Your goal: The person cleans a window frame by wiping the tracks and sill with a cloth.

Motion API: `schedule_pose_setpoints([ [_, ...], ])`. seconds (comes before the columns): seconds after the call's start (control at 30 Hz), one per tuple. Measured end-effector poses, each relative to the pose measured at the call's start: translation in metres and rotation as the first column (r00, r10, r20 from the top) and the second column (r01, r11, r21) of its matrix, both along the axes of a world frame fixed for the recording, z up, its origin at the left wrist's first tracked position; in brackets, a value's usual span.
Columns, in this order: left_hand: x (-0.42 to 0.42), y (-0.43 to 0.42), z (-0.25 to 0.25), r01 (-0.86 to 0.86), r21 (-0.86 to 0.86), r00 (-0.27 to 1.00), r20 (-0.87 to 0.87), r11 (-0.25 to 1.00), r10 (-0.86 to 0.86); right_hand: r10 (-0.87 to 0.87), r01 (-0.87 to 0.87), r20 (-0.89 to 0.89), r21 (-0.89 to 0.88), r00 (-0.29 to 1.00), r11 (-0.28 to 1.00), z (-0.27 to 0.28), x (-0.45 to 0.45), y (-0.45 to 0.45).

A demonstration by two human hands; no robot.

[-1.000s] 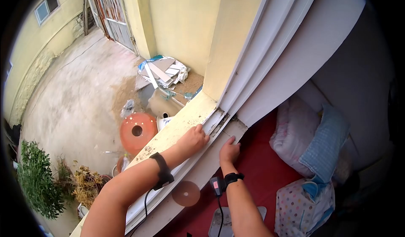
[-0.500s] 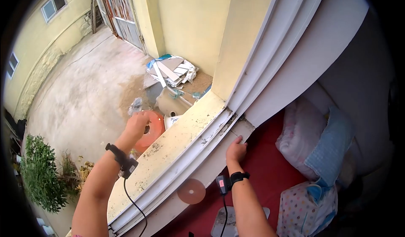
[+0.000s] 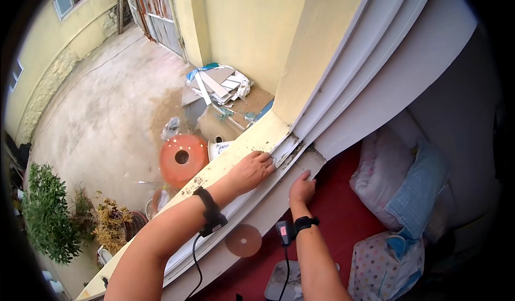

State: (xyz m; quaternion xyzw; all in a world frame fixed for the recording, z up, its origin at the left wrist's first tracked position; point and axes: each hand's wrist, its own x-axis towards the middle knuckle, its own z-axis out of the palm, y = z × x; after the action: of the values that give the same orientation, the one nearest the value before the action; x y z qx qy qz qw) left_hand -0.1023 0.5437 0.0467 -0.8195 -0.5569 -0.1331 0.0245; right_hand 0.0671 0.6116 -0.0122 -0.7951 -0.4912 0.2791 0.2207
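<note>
My left hand (image 3: 251,171) reaches across the outer ledge (image 3: 229,162) to the white window track (image 3: 282,152). Its fingers are bent and pressed together at the track; whatever may be between them is hidden. Dark crumbs of dirt (image 3: 296,150) lie in the track near its corner. My right hand (image 3: 302,188) is at the edge of the inner sill (image 3: 314,161), thumb raised apart from the fingers, with nothing seen in it. Part of its fingers is hidden. Both wrists wear black straps with small cabled boxes.
Outside below the ledge are an orange round object with a central hole (image 3: 184,160), scrap boards (image 3: 219,85) and a green shrub (image 3: 52,215). Inside lie a red surface (image 3: 340,207), a pale pillow (image 3: 375,180), a blue cloth (image 3: 417,186) and a dotted cloth (image 3: 375,266).
My left hand has come back from outside, above the orange object, and moved right to the window track. My right hand stays at the inner sill's edge.
</note>
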Motion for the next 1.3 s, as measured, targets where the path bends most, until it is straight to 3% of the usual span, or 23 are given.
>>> schedule_pose_setpoints([
  [0.17,-0.015,-0.036,-0.003,0.074,-0.024,0.993,0.096,0.997,-0.071,-0.010,0.010,-0.006,0.026,1.000,1.000,-0.004,-0.001,0.003],
  [0.23,-0.028,-0.057,0.010,0.180,-0.251,0.969,0.211,0.951,-0.127,-0.012,0.011,0.017,0.046,1.000,0.999,-0.003,-0.002,0.001],
  [0.27,-0.031,-0.071,0.016,0.145,-0.164,0.945,0.315,0.976,-0.087,-0.007,0.008,-0.027,0.010,1.000,1.000,0.002,-0.002,0.000],
  [0.33,-0.052,-0.095,0.034,-0.104,-0.096,0.904,0.405,0.990,0.135,0.001,-0.001,-0.009,0.005,1.000,1.000,0.005,-0.004,0.001],
  [0.37,-0.061,-0.112,0.046,-0.324,-0.006,0.878,0.371,0.946,0.303,-0.008,0.008,0.013,0.013,1.000,1.000,0.003,-0.002,0.000],
  [0.43,-0.083,-0.157,0.044,-0.712,-0.040,0.649,0.344,0.701,0.679,0.025,-0.025,0.009,-0.009,1.000,1.000,-0.001,-0.002,0.002],
  [0.53,-0.094,-0.243,0.032,-0.907,-0.344,0.241,0.055,0.245,0.969,0.001,0.000,-0.016,0.031,1.000,1.000,-0.009,0.000,0.005],
  [0.6,-0.086,-0.304,0.011,-0.938,-0.344,0.047,-0.254,-0.045,0.966,0.013,-0.013,-0.026,0.011,1.000,1.000,-0.006,-0.001,0.005],
  [0.67,-0.068,-0.344,0.009,-0.821,-0.416,-0.209,-0.418,-0.391,0.884,0.011,-0.011,-0.013,-0.012,1.000,1.000,0.000,-0.001,0.003],
  [0.73,-0.061,-0.379,-0.001,-0.656,-0.554,-0.101,-0.609,-0.513,0.786,0.011,-0.011,-0.017,-0.009,1.000,1.000,0.000,-0.002,0.003],
  [0.83,-0.043,-0.379,-0.013,-0.738,-0.587,0.116,-0.594,-0.331,0.796,0.008,-0.008,-0.026,0.004,1.000,1.000,0.000,-0.003,0.004],
  [0.9,-0.042,-0.351,-0.017,-0.734,-0.632,0.194,-0.548,-0.251,0.814,0.019,-0.019,-0.031,0.008,0.999,1.000,0.002,-0.002,0.002],
  [0.97,-0.050,-0.306,-0.013,-0.624,-0.753,0.382,-0.525,-0.207,0.760,0.002,-0.002,-0.073,0.002,0.997,1.000,0.007,-0.003,-0.001],
  [1.03,-0.062,-0.265,-0.031,-0.580,-0.811,0.589,-0.484,-0.078,0.647,0.006,-0.005,-0.094,0.006,0.996,1.000,0.011,-0.005,-0.002],
  [1.1,-0.066,-0.213,-0.024,-0.556,-0.827,0.706,-0.419,0.079,0.571,0.003,-0.002,-0.102,0.009,0.995,1.000,0.007,-0.001,-0.001],
  [1.13,-0.072,-0.188,-0.019,-0.511,-0.855,0.655,-0.325,0.083,0.683,0.003,-0.001,-0.060,0.028,0.998,1.000,-0.001,-0.001,0.002],
  [1.17,-0.078,-0.167,-0.027,-0.459,-0.887,0.441,-0.177,0.052,0.880,0.003,-0.002,-0.016,0.046,1.000,0.999,-0.005,0.000,0.003],
  [1.2,-0.083,-0.146,-0.035,-0.408,-0.910,0.175,-0.005,0.068,0.985,0.000,0.001,-0.019,0.054,1.000,0.999,-0.006,0.001,0.004],
  [1.23,-0.091,-0.126,-0.053,-0.344,-0.936,-0.293,0.188,0.080,0.937,-0.008,0.011,-0.043,0.055,0.999,0.998,-0.006,0.000,0.004],
  [1.3,-0.085,-0.087,-0.032,-0.704,-0.689,-0.238,0.459,0.174,0.856,-0.020,0.025,-0.068,0.065,0.997,0.998,-0.008,-0.003,0.004],
])
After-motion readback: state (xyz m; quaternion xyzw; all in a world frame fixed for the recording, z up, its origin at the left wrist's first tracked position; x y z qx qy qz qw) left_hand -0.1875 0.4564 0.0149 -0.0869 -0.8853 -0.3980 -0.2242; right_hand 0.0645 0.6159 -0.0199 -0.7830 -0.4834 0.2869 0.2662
